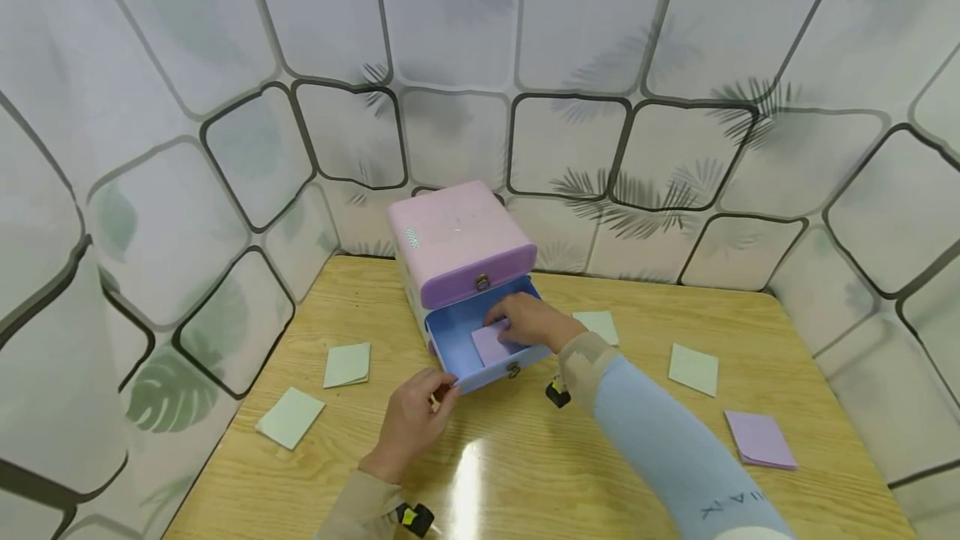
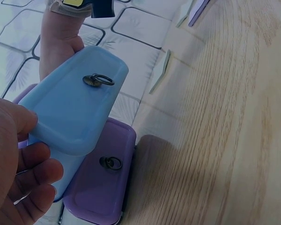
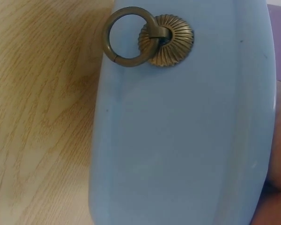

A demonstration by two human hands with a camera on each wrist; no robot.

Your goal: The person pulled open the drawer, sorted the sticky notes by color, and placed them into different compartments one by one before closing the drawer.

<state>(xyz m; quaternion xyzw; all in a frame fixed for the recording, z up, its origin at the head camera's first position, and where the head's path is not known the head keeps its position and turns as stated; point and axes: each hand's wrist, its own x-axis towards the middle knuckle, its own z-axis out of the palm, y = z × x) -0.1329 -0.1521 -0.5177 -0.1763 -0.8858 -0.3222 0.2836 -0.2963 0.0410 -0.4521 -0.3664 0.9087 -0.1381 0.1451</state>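
A small chest with a pink top (image 1: 459,232) stands on the table, its blue drawer (image 2: 77,103) pulled out below a shut purple upper drawer (image 1: 480,275). With thumb and fingers, my left hand (image 1: 416,411) grips the front left corner of the blue drawer. My right hand (image 1: 531,322) reaches down inside it, fingers curled at a square purple paper note (image 1: 489,345) that lies on the drawer floor. A brass ring pull (image 3: 131,36) hangs on the drawer front. In the right wrist view that front hides most of the right hand.
Pale green notes lie left of the chest, one (image 1: 347,365) nearer it than the other (image 1: 291,417). To the right are two more green notes (image 1: 597,326) (image 1: 693,369) and a folded purple note (image 1: 761,440). Patterned fabric walls (image 1: 570,140) surround the wooden table (image 1: 600,473).
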